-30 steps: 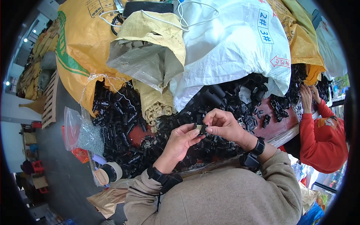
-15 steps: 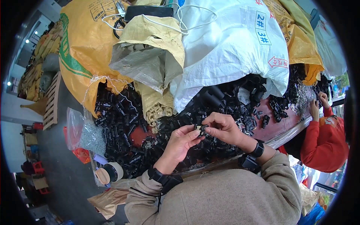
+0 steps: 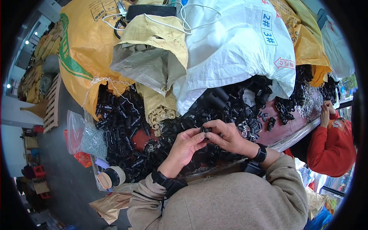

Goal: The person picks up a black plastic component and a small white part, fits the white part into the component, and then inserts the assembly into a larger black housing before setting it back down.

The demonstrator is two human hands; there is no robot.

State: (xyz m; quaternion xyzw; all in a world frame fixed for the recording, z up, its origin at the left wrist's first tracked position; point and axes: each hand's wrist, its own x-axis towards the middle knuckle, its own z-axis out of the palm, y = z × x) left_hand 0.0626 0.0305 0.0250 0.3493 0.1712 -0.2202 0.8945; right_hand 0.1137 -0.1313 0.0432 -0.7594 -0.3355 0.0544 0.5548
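- The small black part [image 3: 205,129] sits right where the two hands meet, over the near side of the black pieces [image 3: 119,115] heaped along the table; it's mostly covered by fingers, so I can't make out its shape.
- It lies at the fingertips, well out from both palms, the left hand [image 3: 181,148] on one side and the right hand [image 3: 227,138] on the other.
- The left hand has it pinched, thumb against the forefinger side, the other fingers loosely curled beneath.
- The right hand closes on it too, forefinger bent over the top and thumb just below, with only the part's thickness between them.
- Past the hands, from my side of the room, a white sack [image 3: 237,46] slumps over the heap, and pale pieces [image 3: 159,114] lie at its left by a beige sack's lower end.
- Bare red tabletop [image 3: 285,124] shows off to the right, and beyond it a co-worker in a red sleeve [image 3: 321,140] has both hands close together near shiny metal bits [image 3: 306,103].
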